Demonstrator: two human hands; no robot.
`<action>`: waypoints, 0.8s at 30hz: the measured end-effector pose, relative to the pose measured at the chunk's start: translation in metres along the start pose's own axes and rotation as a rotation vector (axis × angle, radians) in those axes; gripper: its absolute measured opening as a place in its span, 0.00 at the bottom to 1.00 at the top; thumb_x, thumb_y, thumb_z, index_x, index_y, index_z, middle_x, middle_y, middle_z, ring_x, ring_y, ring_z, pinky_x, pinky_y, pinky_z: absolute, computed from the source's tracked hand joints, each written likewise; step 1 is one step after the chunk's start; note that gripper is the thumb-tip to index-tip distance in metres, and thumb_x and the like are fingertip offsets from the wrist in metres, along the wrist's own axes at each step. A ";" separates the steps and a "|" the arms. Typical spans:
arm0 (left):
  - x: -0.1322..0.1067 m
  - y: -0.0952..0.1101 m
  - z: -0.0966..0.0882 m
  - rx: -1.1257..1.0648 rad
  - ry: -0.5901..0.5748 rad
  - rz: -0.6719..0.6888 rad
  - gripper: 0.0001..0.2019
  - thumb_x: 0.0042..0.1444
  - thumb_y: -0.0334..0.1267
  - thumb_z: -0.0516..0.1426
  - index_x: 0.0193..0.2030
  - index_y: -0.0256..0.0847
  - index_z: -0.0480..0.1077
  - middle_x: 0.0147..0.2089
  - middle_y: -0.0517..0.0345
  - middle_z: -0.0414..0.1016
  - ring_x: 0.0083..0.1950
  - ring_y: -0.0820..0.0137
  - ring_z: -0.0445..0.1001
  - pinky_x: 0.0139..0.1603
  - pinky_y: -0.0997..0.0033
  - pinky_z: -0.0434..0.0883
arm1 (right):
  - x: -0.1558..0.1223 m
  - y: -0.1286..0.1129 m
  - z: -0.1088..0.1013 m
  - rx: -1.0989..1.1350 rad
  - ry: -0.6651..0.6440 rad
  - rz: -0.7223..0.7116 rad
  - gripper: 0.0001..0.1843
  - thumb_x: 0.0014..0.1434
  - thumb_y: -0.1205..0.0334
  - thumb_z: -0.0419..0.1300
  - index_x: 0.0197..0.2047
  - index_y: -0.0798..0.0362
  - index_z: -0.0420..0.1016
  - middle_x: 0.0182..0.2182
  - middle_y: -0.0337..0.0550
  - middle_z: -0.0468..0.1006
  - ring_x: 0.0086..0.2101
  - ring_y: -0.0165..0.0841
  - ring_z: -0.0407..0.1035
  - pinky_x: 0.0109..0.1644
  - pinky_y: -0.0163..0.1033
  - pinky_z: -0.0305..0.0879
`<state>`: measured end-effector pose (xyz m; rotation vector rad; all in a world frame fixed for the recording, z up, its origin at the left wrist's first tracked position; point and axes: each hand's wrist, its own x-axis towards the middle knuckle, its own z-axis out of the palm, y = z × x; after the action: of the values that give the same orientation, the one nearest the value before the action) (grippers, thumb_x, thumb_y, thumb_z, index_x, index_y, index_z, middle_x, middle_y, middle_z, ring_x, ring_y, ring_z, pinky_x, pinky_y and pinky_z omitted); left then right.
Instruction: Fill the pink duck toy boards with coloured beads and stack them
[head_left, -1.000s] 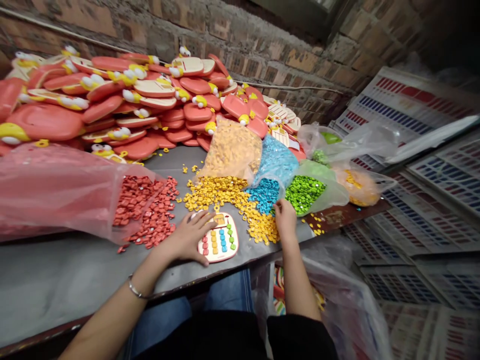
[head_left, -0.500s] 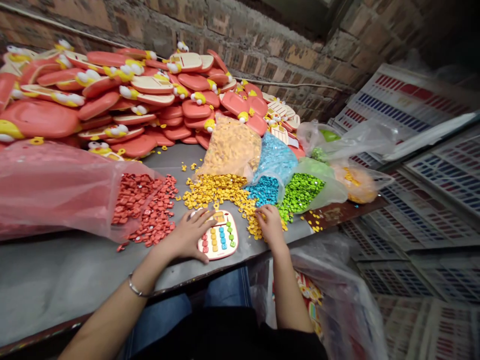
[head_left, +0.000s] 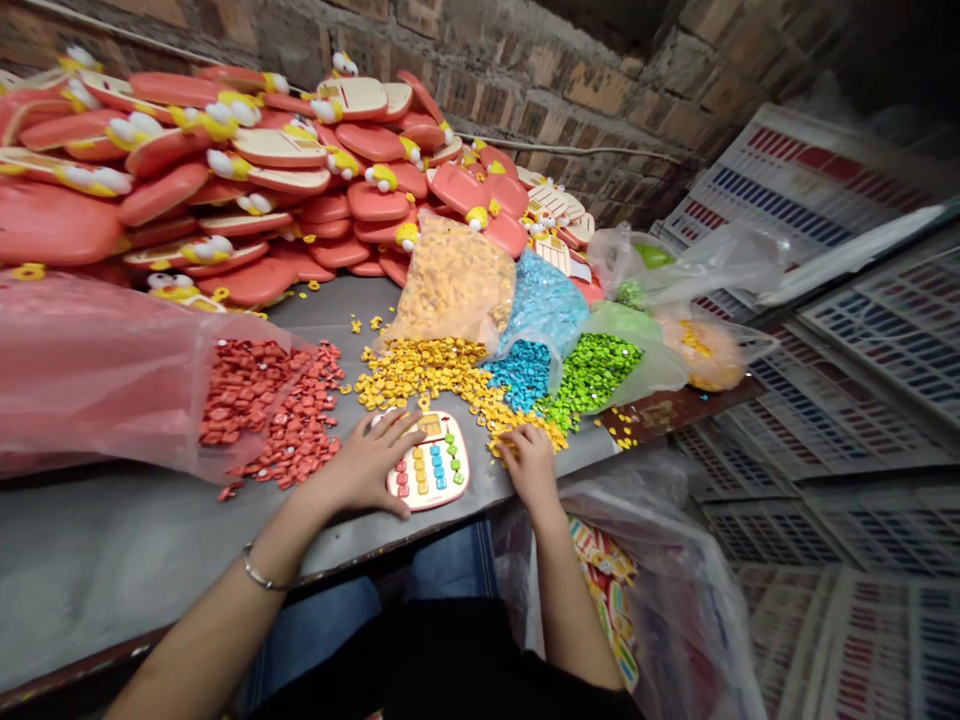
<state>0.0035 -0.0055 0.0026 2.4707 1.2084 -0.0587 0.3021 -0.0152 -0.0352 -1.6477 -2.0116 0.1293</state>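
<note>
A small cream toy calculator with coloured buttons lies near the table's front edge. My left hand rests flat on its left side, fingers spread, holding it down. My right hand sits just right of it, fingers curled down into the near edge of the yellow button pile. What the fingers pinch is hidden. Beside the yellow pile lie blue buttons and green buttons, spilling from plastic bags. Red buttons spill from a pink bag at the left.
A big heap of red toy calculator shells with yellow and white chick heads fills the back of the grey table. Printed sheets stack at the right. A clear bag of finished pieces hangs below the table edge.
My right hand has drawn back from the green and blue buttons toward me and left, onto the near yellow buttons. My left hand has stayed on the calculator.
</note>
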 end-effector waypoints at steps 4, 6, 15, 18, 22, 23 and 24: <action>0.000 -0.003 0.004 -0.015 0.030 0.021 0.52 0.40 0.70 0.60 0.69 0.45 0.54 0.74 0.46 0.42 0.73 0.45 0.41 0.68 0.43 0.41 | 0.007 -0.007 0.005 0.023 -0.002 0.014 0.05 0.59 0.67 0.57 0.35 0.50 0.74 0.35 0.46 0.73 0.40 0.41 0.64 0.45 0.45 0.60; 0.000 -0.004 0.006 -0.020 0.043 0.035 0.52 0.41 0.71 0.59 0.69 0.45 0.54 0.74 0.46 0.42 0.73 0.45 0.41 0.69 0.44 0.40 | 0.008 -0.009 0.005 0.050 -0.004 0.005 0.06 0.58 0.69 0.56 0.34 0.50 0.73 0.34 0.46 0.72 0.40 0.41 0.64 0.45 0.45 0.60; 0.000 -0.001 0.003 0.015 0.009 -0.002 0.52 0.41 0.69 0.60 0.69 0.46 0.53 0.75 0.48 0.40 0.73 0.48 0.40 0.68 0.45 0.41 | -0.010 -0.030 0.007 0.145 -0.038 -0.111 0.10 0.62 0.70 0.51 0.36 0.50 0.72 0.35 0.47 0.75 0.40 0.40 0.68 0.45 0.44 0.65; -0.001 -0.001 0.003 0.020 0.024 0.003 0.51 0.41 0.69 0.61 0.69 0.46 0.54 0.75 0.48 0.41 0.73 0.48 0.40 0.68 0.46 0.41 | -0.020 -0.032 0.010 0.209 -0.109 -0.156 0.11 0.62 0.71 0.50 0.37 0.50 0.73 0.36 0.47 0.77 0.40 0.39 0.69 0.45 0.44 0.67; -0.001 -0.002 0.006 0.018 0.050 0.018 0.52 0.39 0.68 0.63 0.69 0.47 0.54 0.75 0.49 0.41 0.73 0.48 0.41 0.69 0.47 0.40 | -0.026 -0.028 0.009 0.340 -0.121 -0.137 0.09 0.62 0.69 0.54 0.38 0.50 0.75 0.39 0.47 0.79 0.42 0.39 0.72 0.48 0.47 0.69; 0.000 -0.003 0.007 0.017 0.056 0.020 0.53 0.38 0.68 0.63 0.69 0.47 0.54 0.75 0.49 0.41 0.73 0.48 0.41 0.69 0.47 0.40 | -0.026 -0.027 0.009 0.357 -0.120 -0.127 0.08 0.62 0.68 0.55 0.37 0.49 0.75 0.39 0.47 0.79 0.43 0.39 0.72 0.48 0.47 0.70; 0.000 -0.003 0.007 0.015 0.060 0.022 0.53 0.38 0.68 0.63 0.69 0.47 0.54 0.75 0.49 0.41 0.73 0.48 0.41 0.69 0.47 0.40 | -0.026 -0.026 0.009 0.365 -0.119 -0.118 0.08 0.62 0.68 0.55 0.37 0.49 0.75 0.39 0.47 0.79 0.42 0.39 0.73 0.48 0.46 0.70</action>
<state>0.0017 -0.0064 -0.0050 2.5144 1.2092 0.0126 0.2784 -0.0436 -0.0411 -1.3159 -2.0212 0.5289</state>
